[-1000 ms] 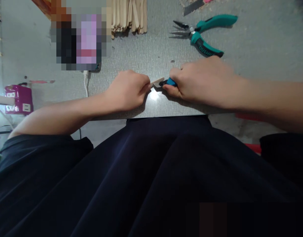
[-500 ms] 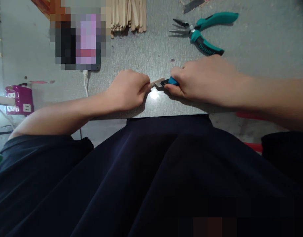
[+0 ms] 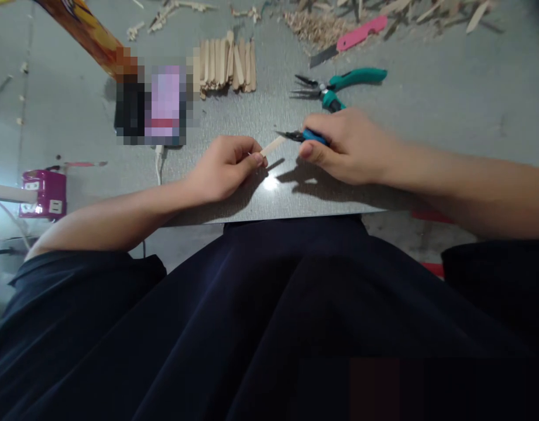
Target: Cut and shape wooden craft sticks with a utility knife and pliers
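My left hand [image 3: 223,166] is closed, pinching a flat wooden craft stick [image 3: 273,146] between thumb and fingertips. The stick points up and right over the tabletop. In my right hand [image 3: 342,146] is a blue utility knife [image 3: 313,137], with its dark, pointed blade end facing left. That blade lies by the free end of the stick; whether they touch I cannot tell. Beyond my right hand lie teal-handled needle-nose pliers [image 3: 324,88], their jaws apart and one handle partly hidden behind the hand.
A row of craft sticks [image 3: 227,64] lies at the back, beside a partly blurred phone [image 3: 166,99] on a white cable. A pink cutter knife [image 3: 361,34] lies near wood shavings [image 3: 313,26] and stick scraps. At left sits a purple power adapter [image 3: 45,193].
The view has tilted up, showing more of the table's back. My right hand has turned and raised the knife; the blade has moved to the stick's outer end. Both hands have lifted slightly.
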Action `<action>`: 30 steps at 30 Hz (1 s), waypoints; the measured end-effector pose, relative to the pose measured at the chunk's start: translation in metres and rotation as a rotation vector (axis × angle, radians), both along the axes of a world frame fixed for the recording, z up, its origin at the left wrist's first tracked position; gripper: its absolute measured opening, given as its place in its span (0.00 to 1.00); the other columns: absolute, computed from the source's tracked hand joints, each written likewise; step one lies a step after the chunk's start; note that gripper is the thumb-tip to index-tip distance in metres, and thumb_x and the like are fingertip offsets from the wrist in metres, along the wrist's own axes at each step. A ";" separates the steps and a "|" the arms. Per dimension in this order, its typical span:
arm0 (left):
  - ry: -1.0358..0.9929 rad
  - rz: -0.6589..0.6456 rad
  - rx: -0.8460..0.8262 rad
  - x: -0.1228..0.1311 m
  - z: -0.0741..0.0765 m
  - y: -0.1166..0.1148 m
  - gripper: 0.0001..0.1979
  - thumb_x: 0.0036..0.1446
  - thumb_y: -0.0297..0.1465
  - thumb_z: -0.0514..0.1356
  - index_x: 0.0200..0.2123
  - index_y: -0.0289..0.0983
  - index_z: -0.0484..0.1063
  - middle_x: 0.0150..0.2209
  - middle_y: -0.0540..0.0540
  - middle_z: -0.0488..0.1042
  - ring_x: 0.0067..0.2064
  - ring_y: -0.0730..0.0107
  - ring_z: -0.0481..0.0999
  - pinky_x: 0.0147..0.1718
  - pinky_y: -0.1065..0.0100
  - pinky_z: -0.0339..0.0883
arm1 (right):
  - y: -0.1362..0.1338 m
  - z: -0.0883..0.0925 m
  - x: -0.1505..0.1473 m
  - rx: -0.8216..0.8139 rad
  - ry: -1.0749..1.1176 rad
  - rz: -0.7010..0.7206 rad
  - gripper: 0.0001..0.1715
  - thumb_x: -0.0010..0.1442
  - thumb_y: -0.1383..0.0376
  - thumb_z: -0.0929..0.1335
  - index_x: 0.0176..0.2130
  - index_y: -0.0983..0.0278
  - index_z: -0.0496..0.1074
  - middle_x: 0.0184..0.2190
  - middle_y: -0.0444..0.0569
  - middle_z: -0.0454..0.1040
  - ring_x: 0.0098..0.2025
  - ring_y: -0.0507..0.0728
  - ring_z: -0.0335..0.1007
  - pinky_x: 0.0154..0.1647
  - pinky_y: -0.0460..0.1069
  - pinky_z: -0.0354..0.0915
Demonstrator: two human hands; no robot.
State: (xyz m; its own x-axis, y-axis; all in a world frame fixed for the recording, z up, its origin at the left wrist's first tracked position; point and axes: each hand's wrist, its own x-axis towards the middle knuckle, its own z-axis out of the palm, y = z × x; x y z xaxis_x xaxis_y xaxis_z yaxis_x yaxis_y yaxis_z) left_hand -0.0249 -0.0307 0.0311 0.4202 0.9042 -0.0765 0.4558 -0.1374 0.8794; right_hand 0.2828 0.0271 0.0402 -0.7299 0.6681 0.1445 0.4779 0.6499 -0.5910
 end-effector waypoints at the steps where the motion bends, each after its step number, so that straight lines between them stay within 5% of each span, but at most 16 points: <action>1: -0.085 0.006 -0.056 0.002 -0.002 -0.003 0.08 0.77 0.38 0.67 0.44 0.42 0.79 0.21 0.55 0.72 0.21 0.69 0.69 0.25 0.64 0.59 | -0.003 0.003 -0.002 -0.031 0.087 -0.032 0.40 0.82 0.26 0.67 0.37 0.53 0.62 0.29 0.45 0.65 0.33 0.62 0.64 0.39 0.60 0.63; 4: -0.260 0.016 -0.154 0.011 -0.003 -0.013 0.14 0.76 0.42 0.72 0.52 0.44 0.72 0.23 0.56 0.78 0.21 0.68 0.77 0.23 0.68 0.63 | -0.017 0.012 -0.012 -0.162 0.273 -0.135 0.39 0.73 0.25 0.77 0.38 0.54 0.73 0.32 0.46 0.74 0.36 0.62 0.70 0.42 0.60 0.72; 8: -0.390 0.016 -0.254 0.019 -0.002 -0.023 0.20 0.73 0.42 0.76 0.49 0.44 0.67 0.27 0.53 0.84 0.24 0.70 0.83 0.24 0.72 0.72 | -0.031 0.018 -0.022 -0.321 0.312 -0.202 0.31 0.72 0.33 0.81 0.36 0.52 0.79 0.31 0.49 0.78 0.38 0.65 0.77 0.41 0.61 0.78; 18: -0.494 -0.039 -0.339 0.030 -0.009 -0.030 0.23 0.69 0.37 0.83 0.44 0.42 0.70 0.35 0.48 0.89 0.35 0.68 0.93 0.35 0.69 0.89 | -0.036 0.007 -0.034 -0.505 0.505 -0.215 0.34 0.63 0.33 0.88 0.38 0.52 0.77 0.33 0.48 0.80 0.29 0.60 0.73 0.26 0.59 0.71; 23: -0.516 -0.011 -0.314 0.035 -0.016 -0.031 0.32 0.67 0.34 0.82 0.57 0.46 0.61 0.32 0.56 0.88 0.33 0.65 0.94 0.35 0.69 0.89 | -0.029 0.000 -0.033 -0.491 0.507 -0.184 0.33 0.69 0.35 0.86 0.40 0.53 0.74 0.31 0.44 0.75 0.27 0.57 0.70 0.24 0.55 0.67; 26: -0.495 -0.006 -0.244 0.035 -0.018 -0.029 0.38 0.68 0.34 0.80 0.68 0.46 0.59 0.33 0.56 0.88 0.34 0.61 0.95 0.34 0.68 0.88 | -0.025 -0.004 -0.032 -0.640 0.604 -0.151 0.39 0.70 0.28 0.83 0.45 0.53 0.70 0.33 0.40 0.77 0.23 0.53 0.70 0.22 0.52 0.66; 30: -0.470 0.089 -0.176 0.034 -0.018 -0.027 0.41 0.69 0.36 0.79 0.74 0.46 0.61 0.33 0.55 0.87 0.35 0.57 0.96 0.35 0.65 0.88 | -0.028 -0.002 -0.030 -0.772 0.620 -0.119 0.41 0.71 0.23 0.79 0.46 0.53 0.70 0.32 0.39 0.77 0.26 0.55 0.80 0.23 0.50 0.73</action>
